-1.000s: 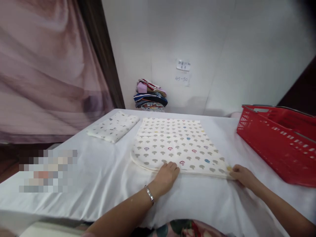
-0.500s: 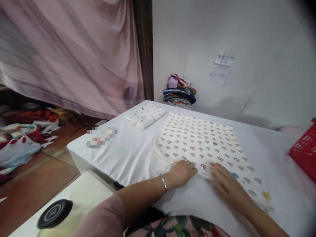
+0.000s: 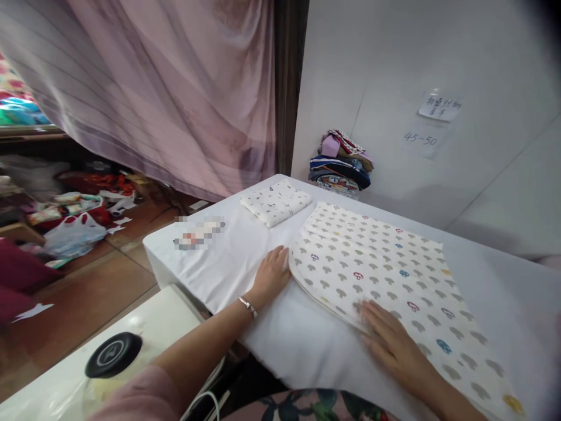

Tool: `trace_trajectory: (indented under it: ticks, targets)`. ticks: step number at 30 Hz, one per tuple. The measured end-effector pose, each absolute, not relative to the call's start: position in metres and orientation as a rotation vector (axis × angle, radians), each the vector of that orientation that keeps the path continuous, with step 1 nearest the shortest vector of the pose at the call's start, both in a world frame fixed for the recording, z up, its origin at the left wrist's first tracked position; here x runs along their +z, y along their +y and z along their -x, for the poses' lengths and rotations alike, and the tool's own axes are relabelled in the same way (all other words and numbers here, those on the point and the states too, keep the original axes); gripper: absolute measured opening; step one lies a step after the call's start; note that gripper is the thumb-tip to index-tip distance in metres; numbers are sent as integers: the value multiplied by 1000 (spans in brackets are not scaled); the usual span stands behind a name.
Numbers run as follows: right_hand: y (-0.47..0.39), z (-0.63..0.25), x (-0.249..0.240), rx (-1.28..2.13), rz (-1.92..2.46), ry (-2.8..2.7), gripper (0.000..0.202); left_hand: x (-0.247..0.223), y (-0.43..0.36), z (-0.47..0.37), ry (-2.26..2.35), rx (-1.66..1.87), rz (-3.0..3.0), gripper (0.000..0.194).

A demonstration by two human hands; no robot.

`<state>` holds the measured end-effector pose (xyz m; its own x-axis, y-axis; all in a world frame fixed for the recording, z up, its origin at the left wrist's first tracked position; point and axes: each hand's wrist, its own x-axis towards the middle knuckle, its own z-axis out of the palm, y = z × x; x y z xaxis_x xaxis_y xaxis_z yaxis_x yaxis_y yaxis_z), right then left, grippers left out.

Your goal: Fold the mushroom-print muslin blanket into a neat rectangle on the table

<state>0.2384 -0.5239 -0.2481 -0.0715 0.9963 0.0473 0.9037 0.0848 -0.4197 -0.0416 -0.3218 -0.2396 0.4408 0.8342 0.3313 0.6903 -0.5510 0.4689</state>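
A white cloth with mushroom prints (image 3: 385, 263) lies spread on the white-covered table (image 3: 205, 275). My left hand (image 3: 270, 273), with a silver bracelet at its wrist, rests at the cloth's rounded left edge, fingers extended. My right hand (image 3: 390, 339) lies on the cloth near its front edge, its fingers stretched out and slightly blurred. A folded white cloth with small prints (image 3: 276, 202) sits on the table behind my left hand.
A pixelated item (image 3: 197, 233) lies near the table's left edge. Stacked folded fabrics (image 3: 339, 164) stand by the wall. At lower left is a white surface with a round black object (image 3: 114, 354). A pink curtain (image 3: 197, 88) hangs behind.
My left hand has moved left and away from me, from the cloth's front edge to its left edge. My right hand remains on the cloth near the front. The view has shifted left.
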Motion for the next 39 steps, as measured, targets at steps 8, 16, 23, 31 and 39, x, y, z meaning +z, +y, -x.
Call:
trace_trajectory:
  ticks: [8,16,23,31,39]
  targets:
    - [-394,-157,-208,972,1630,-1478,22,-230,-308,20,1163,633,-1102,27]
    - [-311,-119,-224,1303,1658,-1232,22,-228,-301,16,1168,636,-1031,31]
    - [-307,-112,-235,1419,1631,-1182,24,-237,-290,18,1238,606,-1130,26]
    - [-310,-114,-234,1520,1556,-1086,17,-241,-286,23,1219,599,-1132,28]
    - [-314,-115,-229,1463,1505,-942,17,-239,-289,25,1198,635,-1170,23]
